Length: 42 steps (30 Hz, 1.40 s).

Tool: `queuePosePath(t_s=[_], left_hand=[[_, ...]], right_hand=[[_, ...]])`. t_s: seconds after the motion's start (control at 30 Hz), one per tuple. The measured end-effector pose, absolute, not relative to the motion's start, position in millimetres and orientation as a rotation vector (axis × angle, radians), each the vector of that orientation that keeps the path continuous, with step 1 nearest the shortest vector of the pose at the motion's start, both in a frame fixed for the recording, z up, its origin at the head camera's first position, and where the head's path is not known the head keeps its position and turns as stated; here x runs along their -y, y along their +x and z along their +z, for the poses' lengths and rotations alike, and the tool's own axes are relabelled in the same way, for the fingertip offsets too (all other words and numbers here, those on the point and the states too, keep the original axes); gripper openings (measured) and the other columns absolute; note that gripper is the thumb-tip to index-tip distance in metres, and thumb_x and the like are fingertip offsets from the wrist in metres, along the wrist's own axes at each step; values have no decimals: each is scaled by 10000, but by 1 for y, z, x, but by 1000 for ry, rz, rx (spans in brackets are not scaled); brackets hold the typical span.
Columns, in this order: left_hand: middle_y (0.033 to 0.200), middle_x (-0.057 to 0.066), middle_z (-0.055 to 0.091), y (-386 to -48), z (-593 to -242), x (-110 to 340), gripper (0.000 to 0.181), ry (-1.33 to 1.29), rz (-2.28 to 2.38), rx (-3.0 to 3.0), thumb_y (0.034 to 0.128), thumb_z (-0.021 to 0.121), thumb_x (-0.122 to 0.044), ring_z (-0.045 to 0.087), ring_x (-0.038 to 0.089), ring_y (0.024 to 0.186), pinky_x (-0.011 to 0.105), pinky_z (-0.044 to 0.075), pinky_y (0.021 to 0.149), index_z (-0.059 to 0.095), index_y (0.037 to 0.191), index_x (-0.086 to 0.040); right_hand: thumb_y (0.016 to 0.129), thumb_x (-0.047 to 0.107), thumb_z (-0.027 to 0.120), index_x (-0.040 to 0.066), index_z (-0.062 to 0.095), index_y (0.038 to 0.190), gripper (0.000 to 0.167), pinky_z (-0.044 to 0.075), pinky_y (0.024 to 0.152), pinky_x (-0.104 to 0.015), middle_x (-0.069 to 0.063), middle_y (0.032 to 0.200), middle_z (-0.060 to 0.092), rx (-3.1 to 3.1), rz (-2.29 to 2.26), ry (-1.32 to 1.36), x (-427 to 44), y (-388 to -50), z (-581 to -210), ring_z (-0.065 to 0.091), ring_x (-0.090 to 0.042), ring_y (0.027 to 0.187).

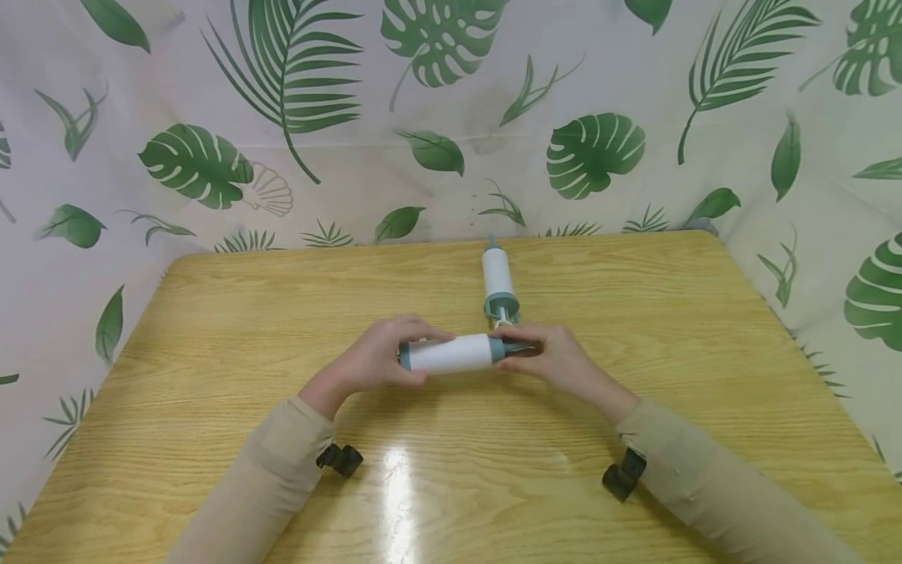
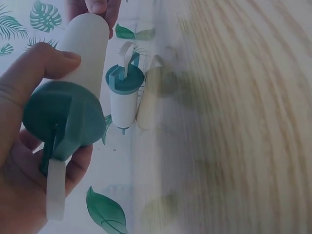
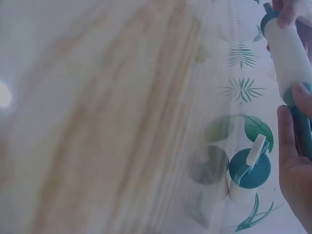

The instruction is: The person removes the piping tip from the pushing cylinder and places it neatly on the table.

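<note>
A white tube (image 1: 452,356) with teal ends is held level above the table between both hands. My left hand (image 1: 377,356) grips its left end, thumb lying along the white barrel. In the left wrist view that end shows a round teal cap (image 2: 63,114) with a white flap-like lever (image 2: 56,190). My right hand (image 1: 564,362) pinches the opposite end, where a teal tapered nozzle (image 1: 517,346) sticks out; the fingers partly cover it. A second, similar tube (image 1: 497,272) is just beyond the hands, its pointed tip toward the wall.
The wood-grain table (image 1: 282,298) has its back edge against a leaf-printed wall covering (image 1: 338,180). A light reflection lies on the tabletop near the front. Small black wrist cameras (image 1: 341,460) sit on both sleeves.
</note>
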<state>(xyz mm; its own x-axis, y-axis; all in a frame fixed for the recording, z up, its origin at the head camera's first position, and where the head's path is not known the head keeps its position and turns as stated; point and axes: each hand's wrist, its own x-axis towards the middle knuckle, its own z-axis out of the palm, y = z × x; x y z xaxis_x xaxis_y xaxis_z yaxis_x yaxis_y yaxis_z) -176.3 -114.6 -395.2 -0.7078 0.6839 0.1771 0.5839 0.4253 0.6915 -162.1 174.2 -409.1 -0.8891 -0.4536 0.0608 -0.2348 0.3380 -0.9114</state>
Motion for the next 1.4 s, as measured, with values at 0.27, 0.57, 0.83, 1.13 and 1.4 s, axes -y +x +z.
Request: queuePosePath(t_s=[0.27,0.57,0.83,1.13,1.4], left_hand=[[1152,39,603,-174,-394,117,554,1112,1093,-2603,719,788,-38,561,202,999,362,499,803,647,1241,-155],[1133,37,606,-172,-396,117,527,1207,1061,-2636,723,786,-65,566,194,981,335,503,784,657,1225,-160],[1141,35,603,-171,-396,117,519,1198,1051,-2632,735,782,-70,563,195,1002,341,498,808,653,1230,-157],[1136,23,603,-172,-396,117,508,1194,1042,-2626,749,772,-104,561,181,987,330,497,790,652,1237,-173],[1123,24,605,-171,-397,117,508,1215,1057,-2633,741,777,-104,563,177,976,322,497,787,656,1230,-166]], right_hand=[[906,257,664,23,496,1360,537,509,888,-371,-161,1286,563,-2273,-1553,-600,-177,-167,-407,582,-320,1114],[1003,292,503,-59,562,1240,428,553,768,-425,-208,996,667,-2142,-1513,-544,-176,-168,-406,661,-319,884],[932,269,633,3,559,1274,439,538,823,-386,-158,1132,641,-2203,-1503,-527,-175,-165,-405,640,-279,993],[821,165,759,57,560,1270,503,488,920,-390,-118,1278,562,-2264,-1521,-588,-176,-166,-410,555,-287,1147],[999,323,504,-54,540,1268,465,545,795,-418,-198,1053,656,-2122,-1517,-542,-175,-169,-412,646,-317,940]])
